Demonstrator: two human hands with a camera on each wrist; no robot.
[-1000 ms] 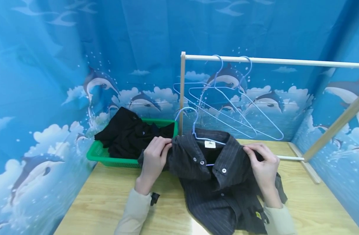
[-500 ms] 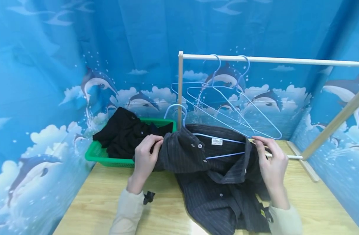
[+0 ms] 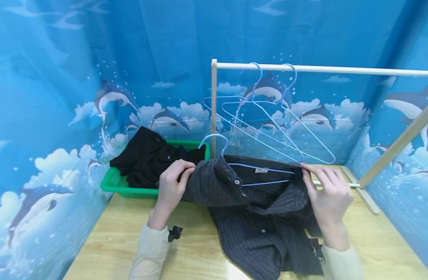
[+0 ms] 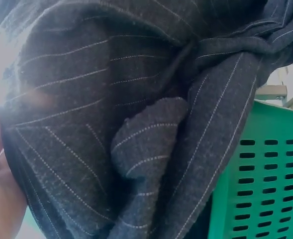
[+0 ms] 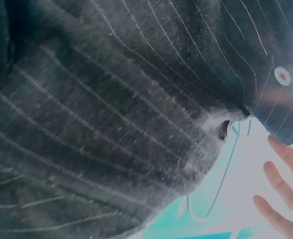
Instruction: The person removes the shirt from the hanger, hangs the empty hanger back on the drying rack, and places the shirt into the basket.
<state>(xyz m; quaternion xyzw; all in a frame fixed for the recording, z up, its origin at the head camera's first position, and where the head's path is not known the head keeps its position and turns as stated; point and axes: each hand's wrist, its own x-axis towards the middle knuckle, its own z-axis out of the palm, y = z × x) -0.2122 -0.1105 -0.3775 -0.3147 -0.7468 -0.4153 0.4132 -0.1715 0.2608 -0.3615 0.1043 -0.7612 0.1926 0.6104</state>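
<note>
A dark pinstriped button shirt is held up by its shoulders, its lower part lying on the wooden table. My left hand pinches the shirt's left shoulder between thumb and fingers; my right hand pinches the other shoulder. Inside the collar sits a light blue wire hanger, its hook standing up out of the neck and tilted left. Pinstriped folds fill most of the left wrist view. In the right wrist view, the fingers show beside a white shirt button.
A green plastic basket with black clothes stands at the back left. Behind the shirt, a rack's white rail carries two blue hangers. The rack's slanted wooden leg rises at the right.
Both hands have moved apart, spreading the collar and shoulders wider over the hanger. The hanger's hook has shifted left, and the right hand has moved farther right.
</note>
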